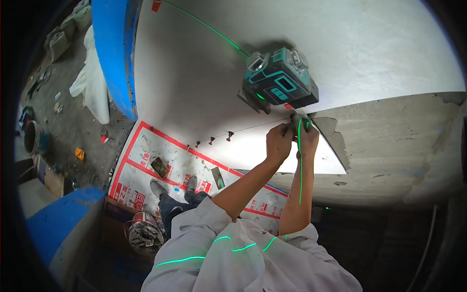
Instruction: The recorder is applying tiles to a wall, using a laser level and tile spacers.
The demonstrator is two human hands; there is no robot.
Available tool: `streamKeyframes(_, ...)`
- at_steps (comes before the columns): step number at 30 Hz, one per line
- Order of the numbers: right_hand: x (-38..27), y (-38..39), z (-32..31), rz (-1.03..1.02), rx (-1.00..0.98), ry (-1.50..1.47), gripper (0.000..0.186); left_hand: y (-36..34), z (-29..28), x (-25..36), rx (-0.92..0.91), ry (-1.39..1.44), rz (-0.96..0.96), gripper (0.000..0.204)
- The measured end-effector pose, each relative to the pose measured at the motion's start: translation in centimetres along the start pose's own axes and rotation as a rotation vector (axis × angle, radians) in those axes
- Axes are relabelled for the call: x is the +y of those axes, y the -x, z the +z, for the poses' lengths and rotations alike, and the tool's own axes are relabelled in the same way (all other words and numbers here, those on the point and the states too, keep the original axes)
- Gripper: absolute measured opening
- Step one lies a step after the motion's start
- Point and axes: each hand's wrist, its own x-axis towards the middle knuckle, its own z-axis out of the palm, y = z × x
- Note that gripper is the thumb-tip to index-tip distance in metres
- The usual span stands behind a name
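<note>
My left hand (279, 144) is closed, its fingertips at the seam below a teal-and-black laser level (279, 80). Right beside it, my right hand (308, 137) is closed too, with a green laser line running over its back and down the forearm. Between the fingertips shows a small dark object, too hidden to name. The laser level is mounted against large pale tiles (194, 73). Along the seam to the left stick out several small red-and-dark tile-levelling clips (230, 136). A brightly lit lower tile (311, 158) lies just under my hands.
Bare grey cement wall (389, 141) borders the tiles at right. Red-and-white printed sheeting (146, 168) covers the floor, with a trowel (218, 178) on it and a bucket (145, 232) of grey material nearby. A blue-painted panel (114, 53) stands at left, beside floor debris.
</note>
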Motion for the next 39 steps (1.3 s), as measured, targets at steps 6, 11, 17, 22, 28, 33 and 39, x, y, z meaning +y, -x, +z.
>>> streamKeyframes(6,2.1,0.1,-0.3,0.406,-0.156,-0.775,0.032,0.1,0.7,-0.9,0.039,-0.071,0.033,0.035)
streamKeyframes(11,4.4,0.0,-0.3,0.459,-0.245,-0.886,0.033,-0.8,0.3,-1.9,0.019,-0.090,0.052,0.036)
streamKeyframes(17,-5.3,0.9,0.1,-0.047,-0.039,0.763,0.044,-0.5,-0.6,-1.7,-0.018,-0.065,-0.020,0.037)
streamKeyframes(22,-1.9,-1.1,0.0,-0.174,0.011,0.980,0.049,-0.5,-0.5,-1.2,-0.071,0.085,-0.095,0.037)
streamKeyframes(28,0.1,-1.1,-1.8,-0.004,-0.197,0.231,0.048,-0.9,-1.2,-0.4,-0.191,0.192,-0.170,0.035)
streamKeyframes(33,2.8,1.6,-2.1,0.139,-0.192,-0.185,0.055,-3.1,-4.7,-0.7,-0.227,-0.162,-0.060,0.047)
streamKeyframes(39,4.3,2.8,-1.4,0.292,-0.363,-0.801,0.041,-6.2,-3.7,2.0,-0.647,0.009,-0.421,0.063)
